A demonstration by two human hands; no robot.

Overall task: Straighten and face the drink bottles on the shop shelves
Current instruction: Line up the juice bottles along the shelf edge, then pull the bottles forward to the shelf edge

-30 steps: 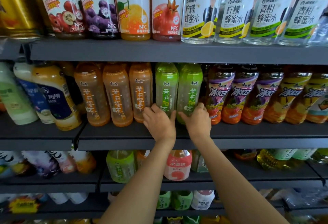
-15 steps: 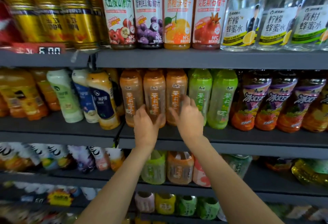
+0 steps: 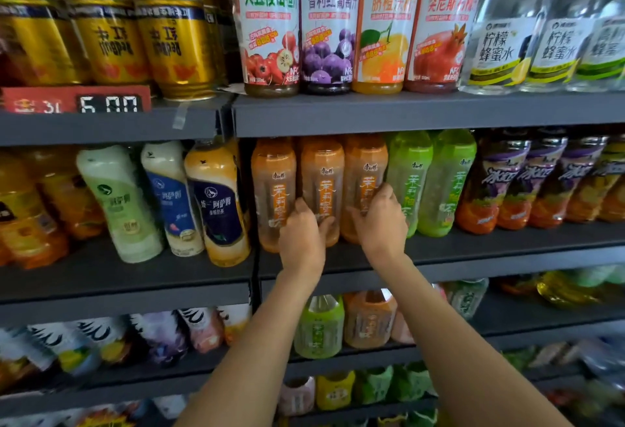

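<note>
The left hand [image 3: 302, 236] is curled round the lower part of the middle orange tea bottle [image 3: 321, 190]; the right hand [image 3: 381, 220] is wrapped round the right orange tea bottle [image 3: 363, 176]. Both bottles stand on the middle shelf [image 3: 507, 250], near its front edge, labels facing out.

Risk, as judged: the bottles are packed touching, so a twist or pull could drag the left orange tea bottle [image 3: 273, 190] or the green tea bottle [image 3: 410, 183] askew, or tip one off the shelf edge.

Contents: the orange bottles are filled with amber liquid, the green ones with pale green liquid. The juice bottles [image 3: 329, 27] above appear full. Caps are hidden by the upper shelf.
</note>
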